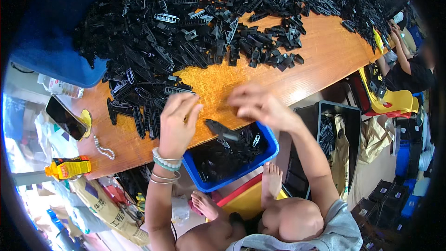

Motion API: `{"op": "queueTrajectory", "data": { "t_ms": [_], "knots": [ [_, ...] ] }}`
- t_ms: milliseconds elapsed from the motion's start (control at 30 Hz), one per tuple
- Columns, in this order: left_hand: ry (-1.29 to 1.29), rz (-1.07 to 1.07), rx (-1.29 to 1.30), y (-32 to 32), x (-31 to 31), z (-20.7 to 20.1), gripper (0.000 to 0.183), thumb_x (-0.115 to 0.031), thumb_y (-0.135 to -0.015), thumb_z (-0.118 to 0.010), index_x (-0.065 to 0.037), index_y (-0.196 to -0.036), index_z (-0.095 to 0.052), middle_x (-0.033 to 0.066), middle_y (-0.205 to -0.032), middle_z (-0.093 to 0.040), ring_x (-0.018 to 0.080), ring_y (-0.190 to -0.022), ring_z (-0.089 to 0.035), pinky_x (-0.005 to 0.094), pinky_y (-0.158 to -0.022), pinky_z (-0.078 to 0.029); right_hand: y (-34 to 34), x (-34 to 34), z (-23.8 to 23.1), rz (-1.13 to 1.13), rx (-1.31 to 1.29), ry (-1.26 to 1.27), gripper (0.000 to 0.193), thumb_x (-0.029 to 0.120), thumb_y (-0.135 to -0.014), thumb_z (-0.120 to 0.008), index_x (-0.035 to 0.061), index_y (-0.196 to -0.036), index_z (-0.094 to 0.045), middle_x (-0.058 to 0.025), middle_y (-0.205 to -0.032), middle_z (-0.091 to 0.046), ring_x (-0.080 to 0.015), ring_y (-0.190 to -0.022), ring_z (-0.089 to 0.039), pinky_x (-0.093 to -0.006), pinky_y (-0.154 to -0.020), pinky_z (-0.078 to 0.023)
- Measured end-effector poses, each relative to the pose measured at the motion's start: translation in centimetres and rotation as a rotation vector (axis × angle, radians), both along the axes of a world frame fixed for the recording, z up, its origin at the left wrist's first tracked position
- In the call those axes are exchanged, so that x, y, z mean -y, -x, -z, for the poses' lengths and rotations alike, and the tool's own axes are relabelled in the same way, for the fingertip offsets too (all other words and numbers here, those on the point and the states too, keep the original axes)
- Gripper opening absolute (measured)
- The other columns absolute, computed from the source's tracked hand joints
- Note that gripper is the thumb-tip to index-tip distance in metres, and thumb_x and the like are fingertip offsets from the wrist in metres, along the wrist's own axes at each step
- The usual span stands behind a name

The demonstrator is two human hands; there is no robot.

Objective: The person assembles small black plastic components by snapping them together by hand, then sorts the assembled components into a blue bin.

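Falling over the blue bin [272,151] at the table's [320,60] near edge: a black part [222,130], free of both hands. Left hand [178,122] half curled at the pile [195,23] fringe, grip impossible to tell; right hand [255,104] blurred, loosely open, holding nothing visible. Phone [66,118] near the left corner

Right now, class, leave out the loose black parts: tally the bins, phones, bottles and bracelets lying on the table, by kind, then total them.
Blue bins: 1
Black bins: 1
Phones: 1
Yellow bottles: 1
Bead bracelets: 1
Total: 5
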State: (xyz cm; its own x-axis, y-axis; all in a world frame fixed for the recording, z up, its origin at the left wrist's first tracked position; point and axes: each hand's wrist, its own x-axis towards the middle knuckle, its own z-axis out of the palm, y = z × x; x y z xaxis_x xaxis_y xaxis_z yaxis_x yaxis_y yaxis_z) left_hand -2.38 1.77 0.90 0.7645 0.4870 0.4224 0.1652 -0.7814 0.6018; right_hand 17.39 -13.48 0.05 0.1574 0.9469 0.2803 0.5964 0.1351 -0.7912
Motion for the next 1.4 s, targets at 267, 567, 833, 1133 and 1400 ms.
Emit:
{"op": "queueTrajectory", "data": {
  "t_ms": [267, 567, 833, 1133, 1400],
  "knots": [
    [-0.581, 0.002, -0.287, -1.4, -1.5, 0.2, 0.035, 0.002, -0.07, -0.064, 0.0, -0.105, -0.063, 0.0155, -0.107, -0.056, 0.0298, -0.098, -0.053, 0.0369, -0.082, -0.046, -9.7, -3.3, 2.3, 0.759, 0.664, 0.121, 0.042, 0.038, -0.099, -0.05, 0.0195, -0.136, -0.056, -0.0157, -0.143, -0.048, -0.0381, -0.137, -0.036, -0.063, -0.111, -0.022],
    [-0.231, 0.034, 0.009, -1.0, 3.9, 0.1, 0.031, 0.003, -0.076, -0.064, 0.002, -0.107, -0.057, 0.0178, -0.103, -0.059, 0.0355, -0.092, -0.059, 0.0422, -0.082, -0.05, -0.5, -3.5, 2.0, 0.533, 0.484, -0.039, 0.042, 0.033, -0.098, -0.052, 0.0167, -0.137, -0.053, -0.0207, -0.135, -0.051, -0.0394, -0.135, -0.038, -0.061, -0.111, -0.024],
    [0.444, -0.013, 0.187, 0.0, 5.4, 2.3, 0.026, 0.01, -0.082, -0.067, 0.001, -0.103, -0.055, 0.0114, -0.107, -0.064, 0.0149, -0.097, -0.062, 0.0278, -0.088, -0.051, -11.9, -1.1, 1.7, 1.182, 0.573, 0.098, 0.018, 0.017, -0.087, -0.067, 0.003, -0.098, -0.07, -0.0132, -0.113, -0.06, -0.0293, -0.111, -0.051, -0.0461, -0.098, -0.035],
    [0.095, -0.058, 0.02, 0.3, 4.8, 1.7, 0.022, 0.002, -0.07, -0.078, 0.001, -0.088, -0.067, 0.0104, -0.091, -0.061, 0.0282, -0.087, -0.057, 0.0362, -0.078, -0.048, 0.2, 2.9, -0.5, 0.145, -0.167, 0.053, 0.024, 0.008, -0.08, -0.076, -0.0001, -0.101, -0.07, -0.008, -0.091, -0.066, -0.0175, -0.083, -0.062, -0.029, -0.07, -0.049],
    [0.12, 0.008, 0.029, 0.3, 4.6, 1.7, 0.02, 0.001, -0.07, -0.076, 0.004, -0.088, -0.068, 0.0122, -0.087, -0.063, 0.0293, -0.085, -0.058, 0.0371, -0.076, -0.049, 1.7, 3.1, 0.5, 0.122, -0.064, 0.03, 0.024, 0.004, -0.078, -0.075, -0.0022, -0.101, -0.071, -0.0107, -0.09, -0.064, -0.0261, -0.086, -0.062, -0.035, -0.077, -0.05]
  ]
}}
